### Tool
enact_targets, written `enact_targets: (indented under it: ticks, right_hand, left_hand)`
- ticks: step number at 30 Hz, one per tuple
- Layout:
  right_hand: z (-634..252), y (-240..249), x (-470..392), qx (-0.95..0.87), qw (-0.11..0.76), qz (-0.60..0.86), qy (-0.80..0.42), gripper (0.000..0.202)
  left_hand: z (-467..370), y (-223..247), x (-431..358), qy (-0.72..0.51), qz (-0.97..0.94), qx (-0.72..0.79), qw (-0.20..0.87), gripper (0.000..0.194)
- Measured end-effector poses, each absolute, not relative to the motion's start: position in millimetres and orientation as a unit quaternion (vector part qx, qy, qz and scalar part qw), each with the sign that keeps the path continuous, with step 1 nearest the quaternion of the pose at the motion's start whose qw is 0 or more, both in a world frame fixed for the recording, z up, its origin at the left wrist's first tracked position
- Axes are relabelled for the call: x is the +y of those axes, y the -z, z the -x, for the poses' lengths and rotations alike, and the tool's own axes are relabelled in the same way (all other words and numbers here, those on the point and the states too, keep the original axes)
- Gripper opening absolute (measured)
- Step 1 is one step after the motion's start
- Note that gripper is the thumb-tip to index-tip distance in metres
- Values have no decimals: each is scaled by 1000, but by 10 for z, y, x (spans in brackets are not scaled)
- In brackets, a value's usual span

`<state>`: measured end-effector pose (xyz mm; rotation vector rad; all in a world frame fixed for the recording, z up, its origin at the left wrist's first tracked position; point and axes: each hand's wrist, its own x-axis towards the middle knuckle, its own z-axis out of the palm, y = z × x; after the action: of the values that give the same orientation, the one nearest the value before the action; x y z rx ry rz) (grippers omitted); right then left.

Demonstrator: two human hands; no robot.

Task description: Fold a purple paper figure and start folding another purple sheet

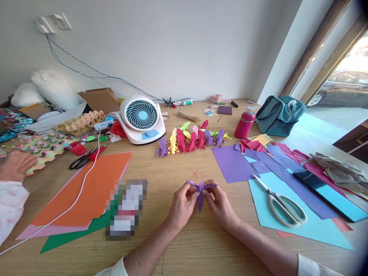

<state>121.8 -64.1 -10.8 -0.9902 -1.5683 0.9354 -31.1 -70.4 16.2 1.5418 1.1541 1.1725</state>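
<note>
Purple paper, folded into a small pointed figure (200,191), is up at the near middle of the table (161,237), pinched between both hands. Left hand (183,204): thumb and index closed on the figure's left side, other fingers curled in. Right hand (220,203): thumb and fingertips closed on its right side, rest bent. Neither is spread. One point aims down at the wearer, two thin ones stick out left and right.

Beyond the hands: cluster of finished origami figures (192,140) in red, yellow, purple, green and pink, roughly in rows. White desk fan (143,115) just left of them, magenta thermos (245,124) to the right, teal fabric bag (280,115) beside it.

Right side: purple sheet (233,163), cyan sheet (296,214) with pale-handled scissors (283,207) lying on it, blades slightly apart. Black-edged phone (323,195) on the paper strips.

Left side: orange sheet (86,188) over pink and green ones, white cable (86,184) across it. Pixelated object near the green edge, can't identify. Black-handled scissors (82,160) above the orange. Another person's hand (17,165) at far left, by an egg tray (46,149) holding small figures.
</note>
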Motion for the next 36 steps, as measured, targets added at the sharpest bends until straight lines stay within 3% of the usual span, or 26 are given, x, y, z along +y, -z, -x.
enact_targets:
  ticks: [11, 21, 36]
  right_hand:
    - [-1218, 67, -644, -597, 508, 408, -468, 23]
    - [-1252, 17, -643, -562, 481, 442, -508, 31]
    - [-1261, -18, -662, -572, 504, 403, -506, 22]
  left_hand:
    - [390, -183, -645, -452, -671, 482, 337, 21]
    - [324, -175, -654, -484, -556, 459, 496, 27]
    - [337, -154, -652, -477, -528, 498, 496, 22]
